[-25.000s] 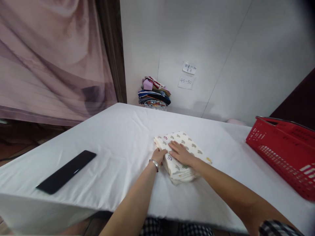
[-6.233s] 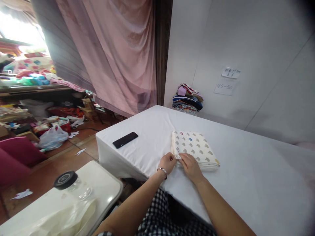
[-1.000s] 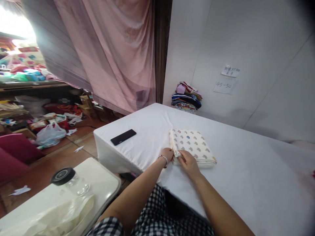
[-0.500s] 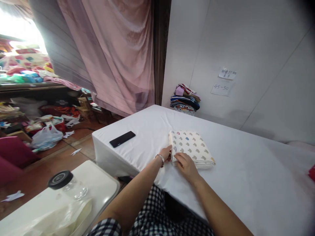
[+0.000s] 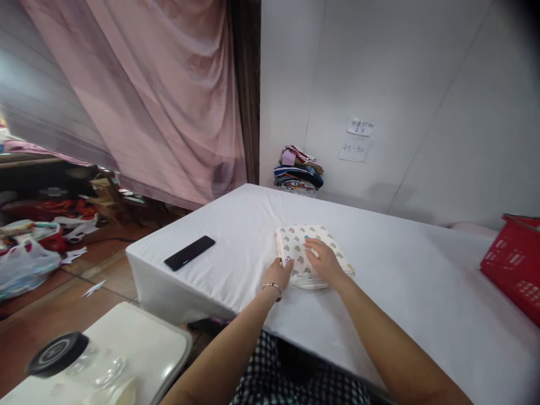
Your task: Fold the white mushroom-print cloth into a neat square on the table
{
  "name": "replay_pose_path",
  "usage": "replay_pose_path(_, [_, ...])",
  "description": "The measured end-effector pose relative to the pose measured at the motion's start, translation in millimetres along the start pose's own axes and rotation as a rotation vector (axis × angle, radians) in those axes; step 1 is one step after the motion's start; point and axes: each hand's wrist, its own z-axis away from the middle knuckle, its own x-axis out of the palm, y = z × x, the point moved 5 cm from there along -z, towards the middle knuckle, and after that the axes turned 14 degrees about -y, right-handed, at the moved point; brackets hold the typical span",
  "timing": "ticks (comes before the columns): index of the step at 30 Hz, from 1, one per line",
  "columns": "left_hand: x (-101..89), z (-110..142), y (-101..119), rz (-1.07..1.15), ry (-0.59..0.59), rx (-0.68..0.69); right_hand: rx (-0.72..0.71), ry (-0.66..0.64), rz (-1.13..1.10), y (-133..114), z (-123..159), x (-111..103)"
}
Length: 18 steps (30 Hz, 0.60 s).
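Note:
A cream folded cloth with grey, red and blue small prints lies on the white-covered table, its stacked layers showing along the front edge. My left hand, with a bracelet on the wrist, holds the cloth's left front corner. Its thumb lies on top and the other fingers are partly hidden at the side. Across the top of the cloth rests my right hand, fingers stretched out and touching the printed surface.
A black phone lies on the table's left part. Stacked folded clothes stand at the back by the wall. At right is a red basket. A side table at lower left holds a black-lidded jar.
My right hand has moved from the cloth's front left edge onto its top. The left hand now grips the front left corner, thumb on top. The view has turned right, showing the red basket.

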Motion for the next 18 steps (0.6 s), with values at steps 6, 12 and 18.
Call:
replay_pose_path(6, [2.1, 4, -8, 0.029, -0.050, 0.010, 0.455, -0.406, 0.403, 67, 18, 14])
replay_pose_path(12, [-14.0, 15, 18, -0.281, 0.106, 0.154, 0.514, -0.493, 0.445, 68, 24, 21])
replay_pose_path(18, [-7.5, 9, 68, -0.627, 0.204, 0.415, 0.481, -0.452, 0.466, 68, 23, 20])
